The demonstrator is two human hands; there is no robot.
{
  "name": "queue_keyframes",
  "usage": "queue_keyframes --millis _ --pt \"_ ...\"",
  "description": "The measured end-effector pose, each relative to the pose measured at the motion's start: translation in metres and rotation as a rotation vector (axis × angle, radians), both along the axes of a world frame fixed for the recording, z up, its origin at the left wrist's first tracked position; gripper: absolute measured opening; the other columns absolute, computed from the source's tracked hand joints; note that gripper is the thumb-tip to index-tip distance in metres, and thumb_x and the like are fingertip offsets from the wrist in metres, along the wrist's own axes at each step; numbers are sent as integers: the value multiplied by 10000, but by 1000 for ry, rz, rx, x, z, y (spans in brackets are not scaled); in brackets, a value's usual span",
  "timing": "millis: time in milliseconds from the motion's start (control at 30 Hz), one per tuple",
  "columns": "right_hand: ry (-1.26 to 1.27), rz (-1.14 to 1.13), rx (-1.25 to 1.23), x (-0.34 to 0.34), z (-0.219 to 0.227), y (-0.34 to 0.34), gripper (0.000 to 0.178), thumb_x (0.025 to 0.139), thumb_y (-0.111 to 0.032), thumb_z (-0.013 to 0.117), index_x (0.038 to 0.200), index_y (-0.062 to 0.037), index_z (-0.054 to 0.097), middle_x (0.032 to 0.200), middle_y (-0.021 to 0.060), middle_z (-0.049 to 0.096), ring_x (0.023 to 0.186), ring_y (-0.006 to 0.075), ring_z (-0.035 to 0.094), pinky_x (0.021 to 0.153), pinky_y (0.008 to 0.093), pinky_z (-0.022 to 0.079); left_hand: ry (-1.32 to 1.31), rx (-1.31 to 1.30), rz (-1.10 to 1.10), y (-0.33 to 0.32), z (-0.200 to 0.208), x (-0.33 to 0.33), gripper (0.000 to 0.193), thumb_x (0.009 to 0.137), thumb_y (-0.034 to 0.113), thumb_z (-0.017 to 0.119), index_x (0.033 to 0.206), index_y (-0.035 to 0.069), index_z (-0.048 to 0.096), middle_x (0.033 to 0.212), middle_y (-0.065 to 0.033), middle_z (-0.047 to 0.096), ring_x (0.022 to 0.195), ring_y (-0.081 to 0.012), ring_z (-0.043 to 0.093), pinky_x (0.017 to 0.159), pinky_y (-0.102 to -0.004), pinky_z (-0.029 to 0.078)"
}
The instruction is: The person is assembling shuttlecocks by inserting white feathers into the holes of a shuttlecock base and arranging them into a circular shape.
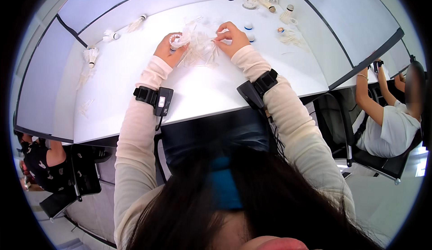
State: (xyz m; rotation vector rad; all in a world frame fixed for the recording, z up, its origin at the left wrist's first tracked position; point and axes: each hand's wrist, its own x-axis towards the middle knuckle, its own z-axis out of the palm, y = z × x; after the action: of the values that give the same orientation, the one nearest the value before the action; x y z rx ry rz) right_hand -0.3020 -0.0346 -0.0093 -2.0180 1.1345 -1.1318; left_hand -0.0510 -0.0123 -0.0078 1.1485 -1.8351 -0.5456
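My left hand (167, 51) is closed around a partly stripped shuttlecock (175, 39), whose white ring faces up; a bit of blue band shows between the fingers. To its right, my right hand (231, 39) is closed in a pinch, with a thin pale feather at its fingertips, partly blurred into the pile behind. Between and below both hands lies a loose heap of white feathers (198, 54) on the white table (202, 92). Two white cork heads with blue bands (248, 25) rest just beyond my right hand.
Shuttlecocks (92, 58) lie along the table's left side, with loose feathers nearby. More shuttlecocks (288, 14) stand at the back right, near a feather pile with an orange-marked cork (281, 30). Partition panels (355, 20) enclose the table. Other people sit at both sides beyond them.
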Motion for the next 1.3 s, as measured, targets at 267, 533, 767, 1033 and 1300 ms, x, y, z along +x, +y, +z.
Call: queue_keyframes --millis 267,533,767,1033,1300 --pt "31 -75 -43 -2 -9 2 174 817 -178 659 958 -116 738 936 112 708 848 257 680 795 324 524 -128 48 29 32 28 -17 366 869 196 665 1156 -4 557 1031 -128 643 957 -205 607 813 -327 489" --pt "-141 -112 -59 -31 11 36 151 818 -159 683 924 -61 727 901 99 718 839 204 688 783 302 526 -118 -100 -134 91 45 -52 220 862 81 615 1064 2 576 965 -100 635 904 -196 590 834 -303 455" --pt "-499 -5 219 -49 21 78 137 862 -55 653 939 7 557 923 150 705 891 179 680 805 276 518 2 77 -162 107 42 -67 150 863 72 617 995 8 584 912 -64 616 836 -145 568 784 -266 453" --pt "-653 93 249 -43 10 103 140 889 -33 610 959 10 496 941 182 698 934 191 673 815 268 511 11 243 -150 118 20 -86 263 889 175 605 1076 8 526 905 -108 629 755 -167 574 679 -295 465" --pt "-675 -14 74 -46 -8 116 135 904 -43 601 965 40 514 938 153 699 931 184 670 838 276 511 168 311 -141 123 2 -96 269 895 189 651 1055 13 524 854 -59 647 692 -95 601 602 -223 496"
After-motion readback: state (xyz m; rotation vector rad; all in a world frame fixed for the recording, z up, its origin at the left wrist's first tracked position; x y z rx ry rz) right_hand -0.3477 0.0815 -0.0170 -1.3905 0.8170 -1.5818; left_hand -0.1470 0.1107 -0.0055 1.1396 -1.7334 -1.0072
